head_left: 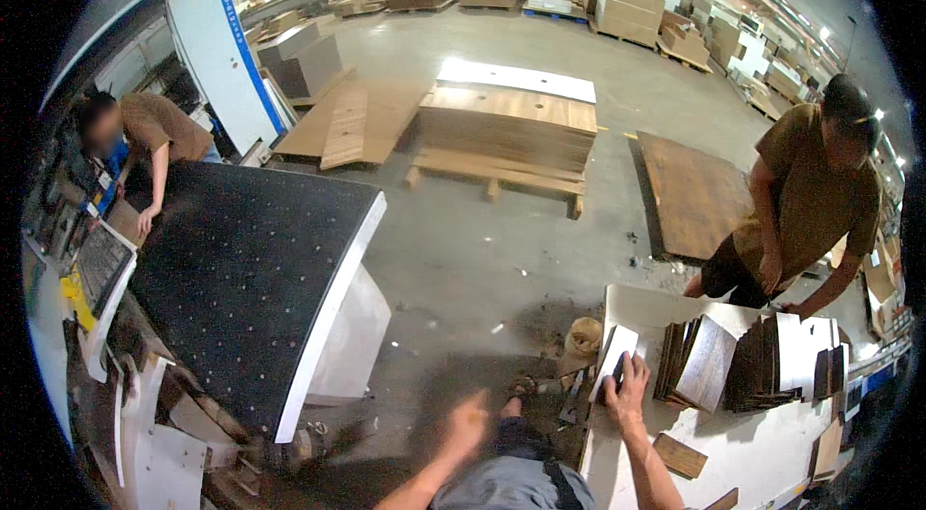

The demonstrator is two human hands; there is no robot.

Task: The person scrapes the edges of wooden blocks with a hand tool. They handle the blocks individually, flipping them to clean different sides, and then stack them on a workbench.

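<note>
Top of our view = 12. Our R hand (pixel 627 386) is at abt 4:30, on a pale board (pixel 614 348). That board is near the left edge of the white surface (pixel 743 457), just on the 9 o'c. side of a row of dark boards (pixel 709 365). The R hand's fingers bend over the board's near part, a bit apart; we can't tell if they pinch it or just rest on it. Our L hand (pixel 467 425) is at 6 o'c., off the surface & all blurry, so we can't tell if it's spread or pressed together. We see nothing in it.

To do this bit well, we think a firm hold is best, w/ the thumb on one side & fingers on the other, so the board can't slip off the edge. It looks long & thin, so 2 hands are prob. safer than 1. Lift, don't drag, b/c the shiny face may scratch. Mind the row at 3 o'c. from our R hand: some boards lean, & a bump might tip them. Mind the little brown block (pixel 680 456) at 5 o'c. from that hand too, & the co-worker (pixel 810 187) at 3 o'c. in our view, whose hands are near the row's far side.
</note>
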